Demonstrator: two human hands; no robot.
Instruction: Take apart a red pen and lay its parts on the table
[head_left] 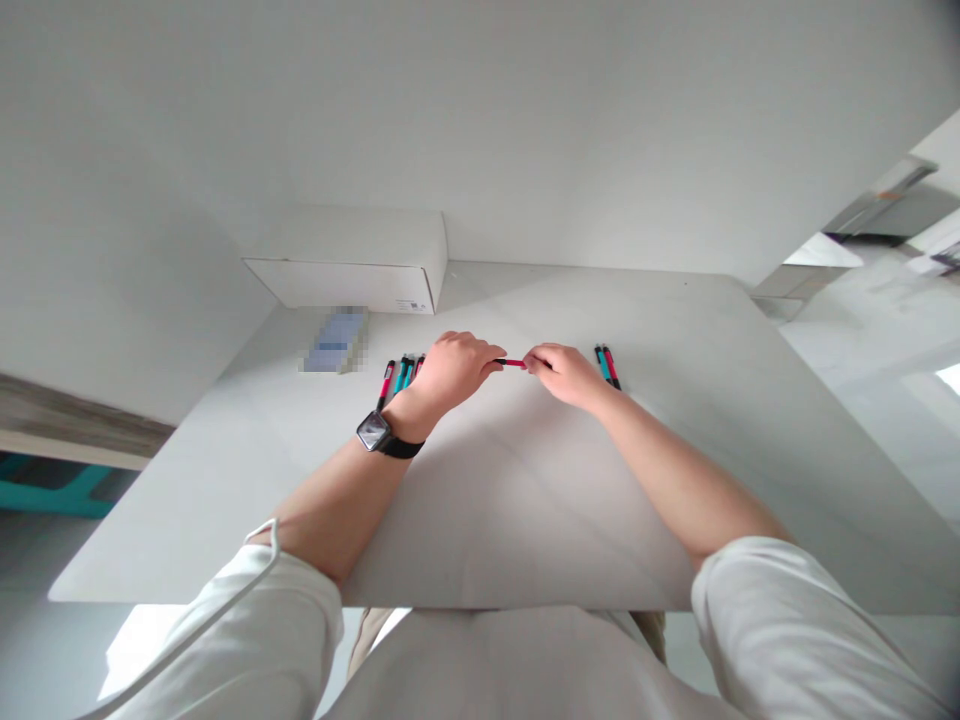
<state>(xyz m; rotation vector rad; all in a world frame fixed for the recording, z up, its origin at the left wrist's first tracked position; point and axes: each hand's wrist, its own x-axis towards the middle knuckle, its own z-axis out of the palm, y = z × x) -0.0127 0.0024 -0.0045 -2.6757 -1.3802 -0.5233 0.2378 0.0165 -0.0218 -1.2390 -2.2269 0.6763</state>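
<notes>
Between my two hands a red and black pen point(514, 363) is held level above the table. My left hand point(459, 368), with a dark watch on its wrist, pinches the black end. At the red end, the fingers of my right hand point(559, 370) are closed on the same pen. Several red and teal pens point(387, 380) lie beside my left hand, partly hidden by it. To the right of my right hand lie a teal pen point(602, 362) and a red pen point(611, 366), side by side, their lower ends close to my forearm.
A long white box point(341, 285) stands at the back left of the white table point(525, 500), against the wall. In front of it lies a blurred bluish packet point(335, 342). A white cable point(217, 610) runs along my left sleeve.
</notes>
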